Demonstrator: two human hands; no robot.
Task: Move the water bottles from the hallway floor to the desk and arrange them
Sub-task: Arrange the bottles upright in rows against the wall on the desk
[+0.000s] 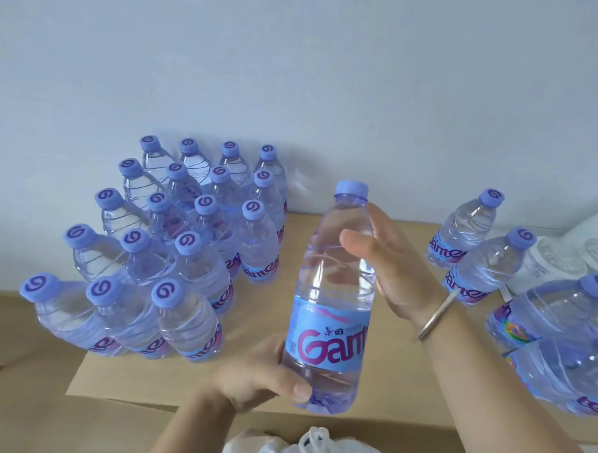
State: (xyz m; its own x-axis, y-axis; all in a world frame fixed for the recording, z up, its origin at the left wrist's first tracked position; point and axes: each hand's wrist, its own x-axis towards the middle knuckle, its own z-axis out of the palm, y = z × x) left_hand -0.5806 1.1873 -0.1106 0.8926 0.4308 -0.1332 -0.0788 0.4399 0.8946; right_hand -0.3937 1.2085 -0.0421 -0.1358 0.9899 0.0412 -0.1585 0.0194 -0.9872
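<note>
A clear water bottle [331, 293] with a purple cap and a blue label stands nearly upright in the middle of the frame, lifted a little above the table [285, 254]. The left hand [259, 375] grips its base from the lower left, thumb curled across the front of the bottle near the bottom. The right hand [392, 270] rests against the bottle's upper right side with its fingers fairly straight and spread, the thumb pointing toward the bottle's shoulder; a thin metal bangle [435, 314] circles that wrist.

In the left half of the frame a block of bottles [174, 238] stands upright on the table in tidy rows, caps up, touching one another, running from the lower left back toward the pale wall [284, 73]. At the right edge two more bottles [476, 242] stand near the wall, just beside each other. Below them, at the lower right, a shrink-wrapped pack of bottles [566, 344] lies on the table. A white, patterned object [559, 256], too blurred to identify, sits behind the pack. A white plastic bag [300, 447] shows at the bottom centre of the frame.
</note>
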